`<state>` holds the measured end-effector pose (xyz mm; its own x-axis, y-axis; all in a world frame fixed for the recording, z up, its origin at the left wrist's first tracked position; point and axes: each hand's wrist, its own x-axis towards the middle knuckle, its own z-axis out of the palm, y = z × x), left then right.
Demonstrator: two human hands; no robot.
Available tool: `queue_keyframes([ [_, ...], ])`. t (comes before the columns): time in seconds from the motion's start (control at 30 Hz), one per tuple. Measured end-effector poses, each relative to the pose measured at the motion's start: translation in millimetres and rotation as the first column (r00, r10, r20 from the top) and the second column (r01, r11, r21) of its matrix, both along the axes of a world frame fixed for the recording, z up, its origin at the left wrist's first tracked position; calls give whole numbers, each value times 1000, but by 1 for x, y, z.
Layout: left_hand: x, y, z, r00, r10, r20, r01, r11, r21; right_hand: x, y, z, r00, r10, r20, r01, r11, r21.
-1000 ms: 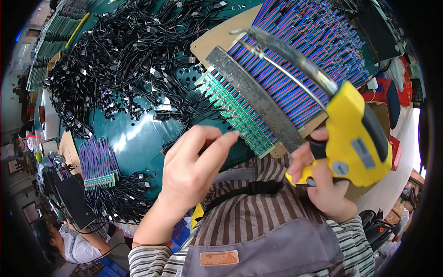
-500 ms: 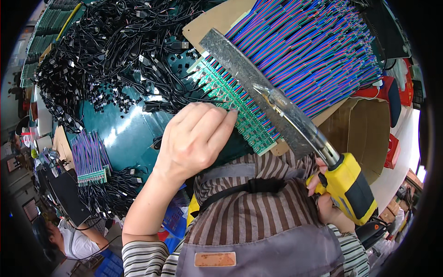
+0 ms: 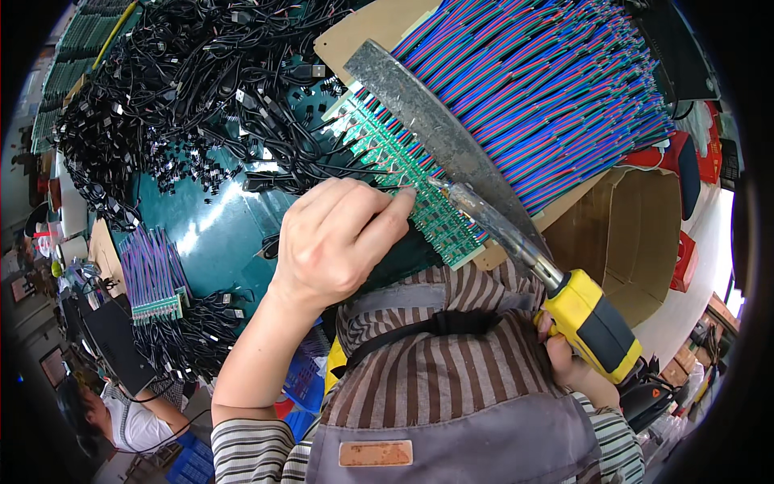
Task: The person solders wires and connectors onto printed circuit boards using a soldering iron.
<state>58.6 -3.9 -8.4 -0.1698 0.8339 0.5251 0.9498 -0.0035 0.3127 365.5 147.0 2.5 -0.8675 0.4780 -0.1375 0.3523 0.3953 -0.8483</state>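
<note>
My left hand (image 3: 334, 242) is closed in a pinch at the lower-left edge of a green circuit board panel (image 3: 439, 226). Between its fingertips is the thin wire end of a black cable (image 3: 347, 171); the fingers partly hide it. In my right hand (image 3: 564, 359), a yellow and black soldering gun (image 3: 597, 323) is gripped, its metal tube pointing up and left. The gun's tip is over the panel, close to my left fingertips. A dark, scuffed metal bar (image 3: 427, 113) lies across the ribbon wires (image 3: 548, 97) along the panel's upper-right side.
Tangled black USB cables (image 3: 201, 73) cover the table's far left. A smaller wired board panel (image 3: 157, 306) lies at left. An open cardboard box (image 3: 641, 234) stands at right. Under the panel is a brown board (image 3: 347, 40). Another person (image 3: 129, 419) sits at lower left.
The soldering gun has moved left, and its tip has gone from over the metal bar to over the panel near my left fingers. My left hand has barely shifted.
</note>
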Motion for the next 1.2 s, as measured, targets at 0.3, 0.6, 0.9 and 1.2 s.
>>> queue_keyframes([
  [0.3,-2,-1,-2,999,14,49,-15,1000,13,-22,1,3,995,-4,-99,11,997,72],
  [0.6,-1,1,-2,997,21,72,-22,1000,16,-39,7,17,986,139,-94,-108,955,276],
  [0.9,-1,0,-2,998,20,66,-21,1000,12,-12,3,5,997,13,-77,-8,997,74],
  [1.2,-1,-1,-2,998,16,62,-16,1000,5,-24,-3,6,999,-10,-45,15,991,133],
])
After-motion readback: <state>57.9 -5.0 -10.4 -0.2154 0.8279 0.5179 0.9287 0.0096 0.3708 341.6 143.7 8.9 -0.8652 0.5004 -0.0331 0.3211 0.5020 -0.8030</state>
